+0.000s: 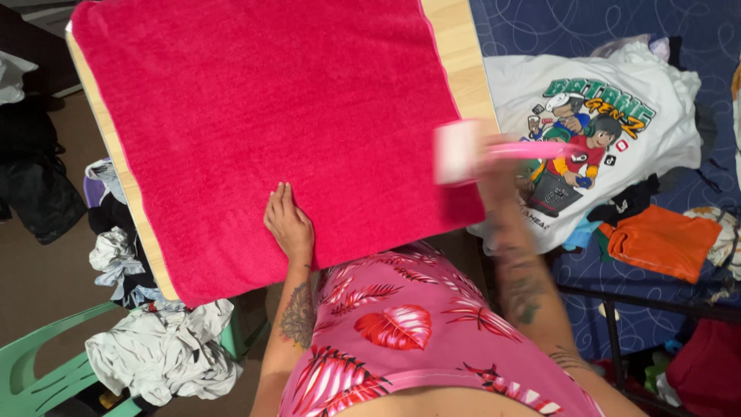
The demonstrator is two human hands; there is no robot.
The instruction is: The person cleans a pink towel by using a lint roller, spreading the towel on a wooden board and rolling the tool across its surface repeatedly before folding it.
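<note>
Towel (285,116), bright pink and thick-piled, lies spread flat over a light wooden board (463,54) and covers nearly all of it; only pale strips of wood show along the left and right edges. From my remote seat I look almost straight down on it.

I see the left hand (289,224) lying palm down on the towel's near edge, fingers together and stretched out flat, pressing on the cloth rather than pinching it.

The right hand (498,166) is blurred by motion at the towel's right edge. It is closed around the pink handle of a lint roller (459,152), whose whitish roll sits over the towel's right margin. I cannot tell whether the roll touches the cloth.

Below the towel I see the person's own pink leaf-print top (401,332).

To the right, on a dark blue patterned cover (540,23), lies a white T-shirt (594,123) with a cartoon print, near the board's edge. An orange garment (664,239) is crumpled just below it, and something red (706,363) sits lower down by a dark metal frame.

On the left, crumpled white and grey clothes (166,347) are heaped beside a green plastic chair (46,363), with more laundry and dark bags (35,177) further up along the floor.
</note>
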